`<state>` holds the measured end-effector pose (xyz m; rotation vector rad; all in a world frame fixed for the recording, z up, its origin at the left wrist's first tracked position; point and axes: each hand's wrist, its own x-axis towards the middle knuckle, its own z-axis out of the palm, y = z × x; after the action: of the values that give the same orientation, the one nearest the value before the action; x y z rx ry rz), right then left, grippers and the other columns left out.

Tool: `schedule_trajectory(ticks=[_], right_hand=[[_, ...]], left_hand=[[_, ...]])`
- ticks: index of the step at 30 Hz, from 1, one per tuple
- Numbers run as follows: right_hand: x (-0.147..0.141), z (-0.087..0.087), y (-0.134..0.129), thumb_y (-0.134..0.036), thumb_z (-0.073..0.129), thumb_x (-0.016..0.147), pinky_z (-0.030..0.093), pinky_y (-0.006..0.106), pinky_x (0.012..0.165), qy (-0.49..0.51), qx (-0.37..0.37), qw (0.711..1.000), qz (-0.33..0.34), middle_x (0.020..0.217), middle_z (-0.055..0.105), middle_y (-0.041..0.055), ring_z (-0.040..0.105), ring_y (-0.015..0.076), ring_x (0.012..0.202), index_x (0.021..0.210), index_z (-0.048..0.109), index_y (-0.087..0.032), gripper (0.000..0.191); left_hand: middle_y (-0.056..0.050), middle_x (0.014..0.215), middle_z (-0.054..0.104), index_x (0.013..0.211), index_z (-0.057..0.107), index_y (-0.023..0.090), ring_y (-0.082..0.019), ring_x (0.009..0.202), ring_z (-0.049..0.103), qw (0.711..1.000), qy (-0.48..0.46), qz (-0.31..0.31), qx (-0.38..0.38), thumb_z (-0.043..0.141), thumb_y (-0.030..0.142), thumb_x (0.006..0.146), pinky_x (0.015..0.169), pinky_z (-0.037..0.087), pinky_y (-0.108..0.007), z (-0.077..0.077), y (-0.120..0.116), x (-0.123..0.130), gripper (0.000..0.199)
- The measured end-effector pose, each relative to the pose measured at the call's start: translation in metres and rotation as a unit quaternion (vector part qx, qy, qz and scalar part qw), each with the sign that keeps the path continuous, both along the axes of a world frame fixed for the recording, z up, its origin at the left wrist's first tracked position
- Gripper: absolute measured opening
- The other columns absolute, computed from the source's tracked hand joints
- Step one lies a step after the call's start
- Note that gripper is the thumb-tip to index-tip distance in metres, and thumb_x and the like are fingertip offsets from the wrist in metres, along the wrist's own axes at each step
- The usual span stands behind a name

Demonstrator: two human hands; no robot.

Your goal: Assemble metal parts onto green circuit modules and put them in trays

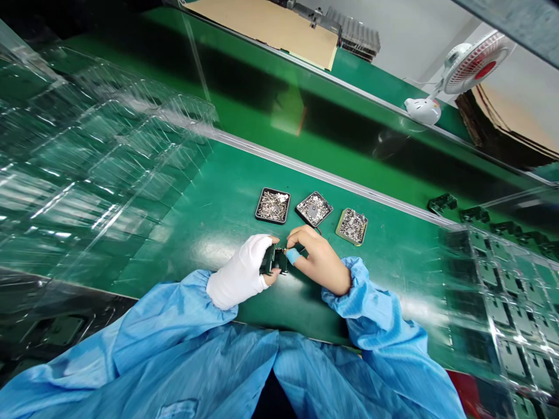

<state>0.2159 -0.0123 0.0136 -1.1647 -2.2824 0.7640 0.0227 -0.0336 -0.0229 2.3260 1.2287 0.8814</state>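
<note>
My left hand (247, 265), in a white glove with bare fingertips, grips a small dark green-black part (276, 260) over the bench. It looks like a circuit board or a moulded housing; I cannot tell which. My right hand (315, 256) is bare, with a blue finger cot on one finger. Its thumb and forefinger are pinched at the part's right edge, and whatever lies between them is too small to name. Just beyond the hands stand three little trays of shiny metal pieces: a left tray (272, 205), a tilted middle tray (314, 208) and a right tray (351, 226).
Stacked clear plastic trays (100, 151) cover the left of the green bench (218, 198). More compartment trays (510, 302) holding dark parts lie at the right, several loose parts (476, 215) behind them. A white fan (463, 70) and cardboard (271, 26) occupy the upper shelf.
</note>
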Motion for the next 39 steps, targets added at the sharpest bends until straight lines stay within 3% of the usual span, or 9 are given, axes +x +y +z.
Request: schedule_trajectory(ticks=[3,6,9,16,19,24,27,31,39], right_hand=[[-0.003,-0.002,-0.002,-0.013,0.048,0.085,0.045,0.026,0.073,-0.009,-0.025,0.999,-0.033,0.086,0.063,0.0022,0.059,0.0156,0.081,0.084,0.054,-0.02,0.009],[-0.007,-0.005,-0.005,-0.012,0.049,0.084,0.044,0.029,0.077,-0.065,0.009,0.997,-0.028,0.087,0.064,0.0034,0.058,0.0178,0.082,0.085,0.055,-0.02,0.011],[-0.012,-0.007,-0.009,-0.01,0.049,0.081,0.044,0.03,0.077,-0.114,0.048,0.992,-0.004,0.088,0.063,0.0048,0.056,0.0198,0.082,0.089,0.055,-0.019,0.014],[-0.019,-0.006,-0.009,-0.006,0.049,0.074,0.042,0.029,0.073,-0.153,0.079,0.985,0.003,0.085,0.062,0.006,0.053,0.0211,0.081,0.087,0.056,-0.017,0.018],[-0.016,-0.005,-0.006,-0.009,0.049,0.078,0.04,0.027,0.068,-0.143,0.035,0.988,-0.044,0.083,0.062,0.0035,0.055,0.019,0.077,0.084,0.055,-0.019,0.013],[0.005,-0.013,0.0,-0.009,0.047,0.082,0.038,0.025,0.063,-0.151,-0.064,0.982,-0.096,0.075,0.062,0.0002,0.056,0.0159,0.066,0.088,0.055,-0.019,0.015],[0.022,-0.02,0.001,-0.005,0.048,0.081,0.04,0.029,0.076,-0.159,-0.036,0.985,-0.054,0.089,0.064,0.0047,0.057,0.0189,0.083,0.094,0.058,-0.018,0.021],[0.038,-0.024,0.0,0.002,0.047,0.075,0.039,0.036,0.087,-0.178,-0.011,0.983,0.043,0.101,0.06,0.0077,0.051,0.0214,0.095,0.096,0.059,-0.018,0.031],[0.034,-0.032,-0.008,-0.008,0.044,0.086,0.044,0.028,0.079,-0.057,-0.101,0.993,0.021,0.091,0.061,0.0043,0.057,0.0167,0.085,0.095,0.054,-0.018,0.018]], left_hand=[[-0.011,0.109,0.058,0.117,0.042,0.014,-0.024,0.101,0.059,0.995,-0.025,-0.024,-0.089,0.058,0.034,0.074,0.085,0.051,-0.038,0.005,0.004,-0.006,0.05],[-0.008,0.104,0.062,0.11,0.05,0.016,-0.023,0.098,0.06,0.99,0.03,-0.041,-0.13,0.054,0.032,0.078,0.091,0.048,-0.039,0.016,0.011,-0.008,0.036],[-0.003,0.086,0.066,0.091,0.058,0.018,-0.019,0.083,0.062,0.987,0.119,-0.034,-0.105,0.047,0.021,0.082,0.102,0.039,-0.044,0.024,0.018,-0.005,0.015],[-0.003,0.07,0.063,0.074,0.059,0.018,-0.019,0.072,0.061,0.978,0.203,-0.011,-0.038,0.046,0.015,0.08,0.105,0.036,-0.044,0.027,0.021,0.007,0.014],[-0.006,0.088,0.067,0.09,0.06,0.016,-0.022,0.089,0.063,0.988,0.138,0.0,-0.067,0.044,0.02,0.082,0.102,0.04,-0.042,0.026,0.025,0.0,0.018],[-0.013,0.125,0.056,0.123,0.045,0.015,-0.025,0.116,0.054,0.991,0.005,0.022,-0.135,0.047,0.042,0.085,0.097,0.045,-0.04,0.023,0.021,-0.019,0.047],[-0.016,0.123,0.056,0.123,0.044,0.014,-0.031,0.117,0.053,0.991,0.042,-0.012,-0.127,0.065,0.045,0.069,0.098,0.044,-0.046,0.018,0.011,-0.018,0.066],[-0.013,0.112,0.06,0.117,0.047,0.015,-0.031,0.109,0.057,0.988,0.086,0.009,-0.129,0.066,0.029,0.067,0.093,0.047,-0.045,0.01,0.002,-0.01,0.055],[-0.013,0.105,0.059,0.11,0.05,0.012,-0.03,0.1,0.057,0.986,0.094,-0.014,-0.136,0.065,0.03,0.069,0.085,0.049,-0.043,0.004,0.007,-0.011,0.047]])
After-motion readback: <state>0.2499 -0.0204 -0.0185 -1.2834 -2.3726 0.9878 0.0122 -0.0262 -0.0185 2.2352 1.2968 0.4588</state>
